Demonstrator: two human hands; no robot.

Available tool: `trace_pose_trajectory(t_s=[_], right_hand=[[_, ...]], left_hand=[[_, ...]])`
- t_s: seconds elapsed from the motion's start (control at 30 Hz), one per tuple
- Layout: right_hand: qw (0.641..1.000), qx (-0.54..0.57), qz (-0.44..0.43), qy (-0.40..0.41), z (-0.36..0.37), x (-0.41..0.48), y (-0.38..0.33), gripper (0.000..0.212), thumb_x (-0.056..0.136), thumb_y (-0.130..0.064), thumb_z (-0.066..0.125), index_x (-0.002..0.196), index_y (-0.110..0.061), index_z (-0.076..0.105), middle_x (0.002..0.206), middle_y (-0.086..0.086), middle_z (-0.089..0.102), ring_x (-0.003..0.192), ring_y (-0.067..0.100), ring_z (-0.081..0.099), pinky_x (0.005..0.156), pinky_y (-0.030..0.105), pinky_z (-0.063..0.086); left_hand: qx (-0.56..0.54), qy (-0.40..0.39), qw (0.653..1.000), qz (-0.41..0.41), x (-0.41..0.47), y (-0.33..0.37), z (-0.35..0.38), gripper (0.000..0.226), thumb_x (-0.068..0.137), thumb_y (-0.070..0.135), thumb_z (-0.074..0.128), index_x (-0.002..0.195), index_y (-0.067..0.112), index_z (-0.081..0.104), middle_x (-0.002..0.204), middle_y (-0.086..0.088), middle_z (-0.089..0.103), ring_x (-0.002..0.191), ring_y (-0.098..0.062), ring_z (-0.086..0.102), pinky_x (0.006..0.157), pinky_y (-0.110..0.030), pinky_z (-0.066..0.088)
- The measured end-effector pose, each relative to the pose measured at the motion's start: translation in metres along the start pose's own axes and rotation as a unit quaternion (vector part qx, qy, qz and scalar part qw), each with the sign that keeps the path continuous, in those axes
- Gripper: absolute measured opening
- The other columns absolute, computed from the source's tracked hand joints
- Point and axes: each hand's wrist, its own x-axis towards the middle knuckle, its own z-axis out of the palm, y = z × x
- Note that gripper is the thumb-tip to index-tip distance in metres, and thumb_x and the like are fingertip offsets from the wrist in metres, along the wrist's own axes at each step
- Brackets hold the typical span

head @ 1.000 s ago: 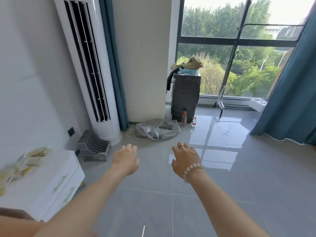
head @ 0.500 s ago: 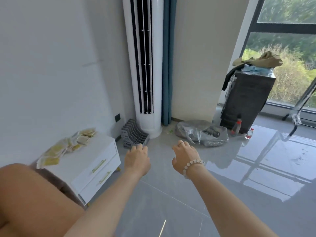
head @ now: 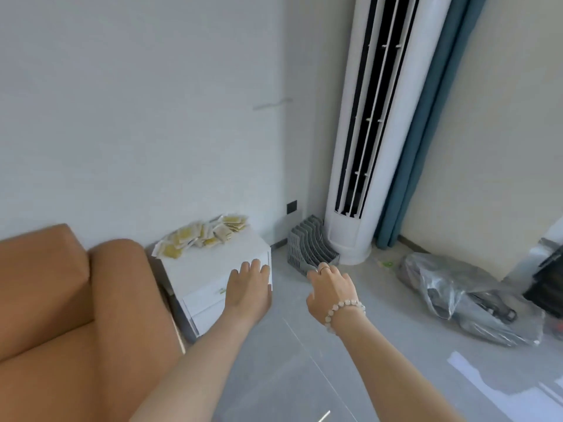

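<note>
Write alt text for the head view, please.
Left hand and right hand, both empty, reach toward a white cabinet strewn with yellow packets, beside a brown sofa. A grey file rack and air conditioner stand beyond.

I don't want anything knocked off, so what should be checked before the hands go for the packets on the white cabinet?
1. Left hand free: fingers relaxed, holds nothing. Ok.
2. Right hand free: fingers loosely curled, holds nothing. Ok.
3. Packets reachable: the heap lies uncovered at the back of the white cabinet top. Ok.
4. Heap secure: it spreads right to the top's left and back edges. Not ok.
5. Left hand's contact with the cabinet: it is in front of the near corner, but touch is unclear. Cannot tell.
6. Right hand's path: the file rack stands on the floor just beyond it, beside the cabinet. Ok.
</note>
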Motion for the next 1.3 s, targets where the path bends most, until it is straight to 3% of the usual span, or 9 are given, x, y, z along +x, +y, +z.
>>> trace_pose_trajectory(t_s=[0.1,0.27,0.33,0.4,0.47,0.63,0.87,1.0,1.3], right_hand=[[0.999,-0.003,-0.05,0.001,0.004,0.042,-0.02,0.032,0.093,-0.024,0.044,0.123,-0.015,0.05,0.127,0.006,0.046,0.118,0.022,0.044,0.096,0.032,0.037],[0.996,-0.009,-0.09,-0.011,0.009,0.121,-0.043,0.037,0.093,-0.021,0.042,0.128,-0.014,0.048,0.139,0.008,0.04,0.124,0.023,0.041,0.099,0.033,0.035],[0.994,-0.014,-0.106,-0.018,0.011,0.158,-0.054,0.038,0.093,-0.021,0.042,0.13,-0.015,0.047,0.139,0.008,0.04,0.125,0.022,0.04,0.1,0.034,0.035],[0.991,-0.01,-0.133,-0.018,0.011,0.197,-0.071,0.038,0.094,-0.022,0.041,0.131,-0.015,0.046,0.137,0.007,0.041,0.124,0.022,0.04,0.1,0.033,0.035],[0.987,0.001,-0.161,-0.013,0.011,0.233,-0.092,0.038,0.094,-0.022,0.041,0.131,-0.015,0.046,0.135,0.006,0.042,0.122,0.021,0.041,0.099,0.033,0.035],[0.987,0.034,-0.158,-0.013,0.02,0.307,-0.123,0.038,0.094,-0.022,0.04,0.131,-0.016,0.047,0.137,0.006,0.042,0.122,0.02,0.041,0.099,0.031,0.035],[0.986,-0.011,-0.146,-0.078,0.041,0.369,-0.126,0.038,0.094,-0.023,0.039,0.131,-0.016,0.045,0.136,0.006,0.041,0.123,0.021,0.04,0.099,0.033,0.034],[0.981,-0.016,-0.174,-0.079,0.045,0.412,-0.141,0.037,0.094,-0.022,0.039,0.13,-0.016,0.046,0.133,0.006,0.043,0.121,0.021,0.041,0.097,0.032,0.034],[0.967,-0.032,-0.192,-0.163,0.099,0.53,-0.144,0.038,0.094,-0.024,0.04,0.131,-0.018,0.045,0.137,0.004,0.041,0.124,0.019,0.039,0.099,0.031,0.034]], left_hand=[[0.003,0.023,1.0,-0.021,0.018,-0.025,0.004,0.026,0.079,0.032,0.066,0.098,0.014,0.064,0.095,-0.003,0.057,0.086,-0.023,0.058,0.065,-0.032,0.043],[0.031,0.019,0.997,-0.074,0.062,-0.07,0.029,0.032,0.098,0.03,0.04,0.123,0.013,0.047,0.12,-0.005,0.048,0.108,-0.025,0.048,0.079,-0.032,0.037],[0.025,0.066,0.994,-0.083,0.085,-0.091,0.033,0.03,0.085,0.032,0.062,0.107,0.012,0.059,0.103,-0.006,0.057,0.09,-0.025,0.056,0.067,-0.033,0.042],[0.022,0.074,0.994,-0.081,0.11,-0.116,0.04,0.034,0.057,0.031,0.085,0.079,0.012,0.067,0.075,-0.004,0.059,0.062,-0.022,0.057,0.047,-0.029,0.041],[0.028,0.078,0.991,-0.108,0.133,-0.144,0.051,0.036,0.046,0.029,0.089,0.07,0.013,0.067,0.066,-0.002,0.057,0.054,-0.021,0.055,0.041,-0.028,0.038],[0.035,0.077,0.989,-0.121,0.185,-0.205,0.067,0.038,0.041,0.024,0.091,0.066,0.011,0.066,0.062,-0.003,0.057,0.049,-0.022,0.055,0.038,-0.024,0.037],[0.039,0.071,0.989,-0.124,0.232,-0.251,0.095,0.035,0.047,0.023,0.089,0.067,0.009,0.064,0.062,-0.005,0.054,0.048,-0.023,0.052,0.039,-0.025,0.033],[-0.003,0.069,0.98,-0.187,0.251,-0.272,0.129,0.036,0.047,0.02,0.089,0.071,0.006,0.066,0.063,-0.008,0.057,0.048,-0.025,0.054,0.041,-0.024,0.038],[-0.05,-0.031,0.963,-0.262,0.311,-0.293,0.205,0.038,0.045,0.02,0.09,0.072,0.005,0.069,0.062,-0.007,0.058,0.047,-0.025,0.054,0.039,-0.025,0.036]])
